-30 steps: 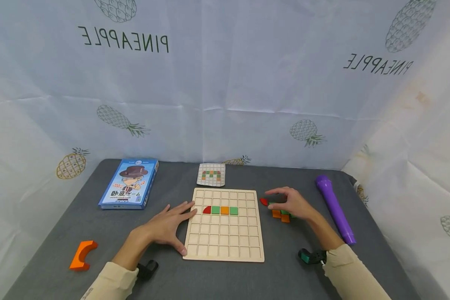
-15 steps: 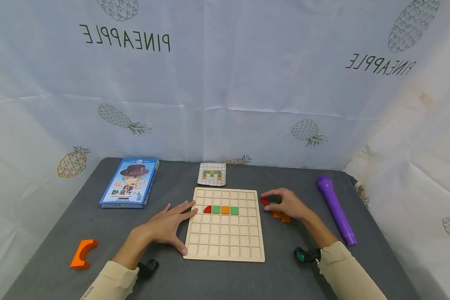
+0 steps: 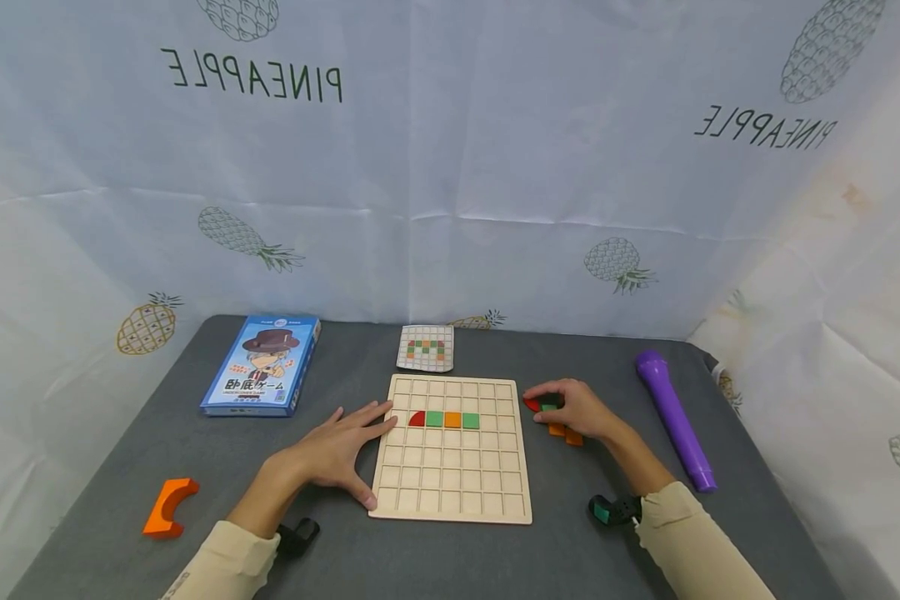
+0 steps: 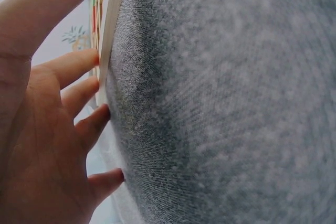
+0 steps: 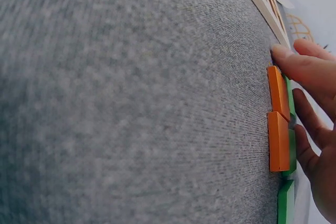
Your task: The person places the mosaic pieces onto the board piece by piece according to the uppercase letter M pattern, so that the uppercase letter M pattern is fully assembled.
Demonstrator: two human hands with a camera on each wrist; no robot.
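A wooden grid board point(image 3: 450, 482) lies mid-table, with a row of tiles on it: a red quarter-circle tile point(image 3: 417, 419), a green square tile point(image 3: 435, 419), an orange square tile point(image 3: 452, 420) and another green one. My left hand point(image 3: 335, 447) rests spread at the board's left side, fingertips and thumb touching its edge. Right of the board, my right hand point(image 3: 581, 410) pinches a second red quarter-circle tile point(image 3: 531, 406) between thumb and index finger. Beneath that palm lie loose orange tiles point(image 5: 279, 141) and green tiles point(image 5: 286, 203), partly covered from the head view.
A small pattern card point(image 3: 425, 349) lies behind the board. A blue game box point(image 3: 261, 367) sits at the back left, an orange arch block point(image 3: 169, 508) at the front left. On the right lies a purple microphone-shaped stick point(image 3: 675, 421). A pineapple-print curtain point(image 3: 495, 183) hangs behind the table.
My right hand has moved slightly left, and its thumb and index finger have closed in around the loose red tile. My left hand keeps its place at the board.
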